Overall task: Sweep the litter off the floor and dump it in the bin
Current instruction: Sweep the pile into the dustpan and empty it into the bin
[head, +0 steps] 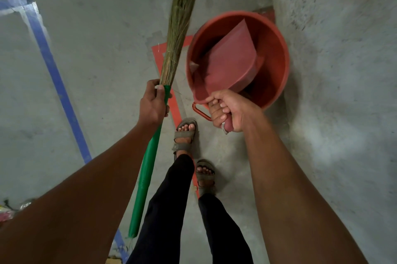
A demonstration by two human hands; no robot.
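A: State the left arm position.
B: The left forearm enters from the lower left and extends up and forward, bare. The left hand is closed, fingers and thumb wrapped around the green handle it holds, back of the hand facing the camera.

A: And the right arm?
B: The right forearm enters from the lower right, also bare. The right hand is clenched in a fist around a handle, knuckles outward, fingernails facing the camera.

A: Lower body?
B: Both legs in dark trousers. Both feet in sandals, left foot ahead of the right.
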